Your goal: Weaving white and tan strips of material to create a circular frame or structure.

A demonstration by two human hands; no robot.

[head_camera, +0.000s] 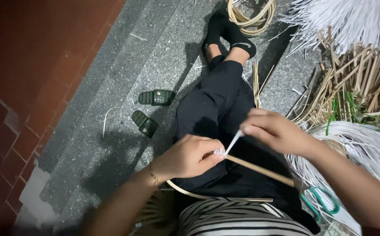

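Note:
My left hand (190, 156) is closed around the end of a thin tan cane stick (262, 170) that runs to the lower right across my lap. A white plastic strip (233, 142) is wound at the stick's end by my left fingertips. My right hand (273, 130) pinches that strip and holds it taut, up and to the right. A curved tan cane strip (207, 196) lies across my lap below the left hand. My legs in black trousers (216, 109) stretch away over the grey stone floor.
Green-handled scissors (323, 202) lie at my right hip. White strips (364, 148) are heaped on the right, another bundle (347, 17) at top right. Tan cane sticks (364, 87) pile at right, a cane coil (251, 15) by my feet. Two dark green sandals (150, 109) lie left.

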